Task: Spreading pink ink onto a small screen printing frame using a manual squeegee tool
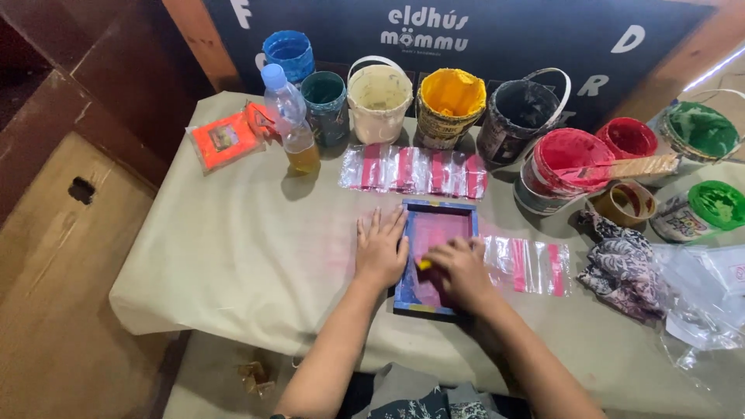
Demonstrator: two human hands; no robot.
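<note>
Both hands on pink frame: left hand flat, right hand pinching (prob.) yellow bit.

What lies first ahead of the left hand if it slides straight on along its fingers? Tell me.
Probably the row of clear bags with pink stripes. The left hand lies flat beside the screen frame, fingers pointing away over bare cloth; exact line is uncertain.

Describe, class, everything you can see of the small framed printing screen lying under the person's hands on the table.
The framed screen is a small rectangle with a dark blue frame, its paint worn at the corners, around a mesh stained pink. It lies flat on the cloth-covered table. The left hand presses flat on its left edge; the right hand works inside it, gripping a small yellow piece. A clear bag with pink stripes lies at its right side; whether they touch is unclear.
</note>
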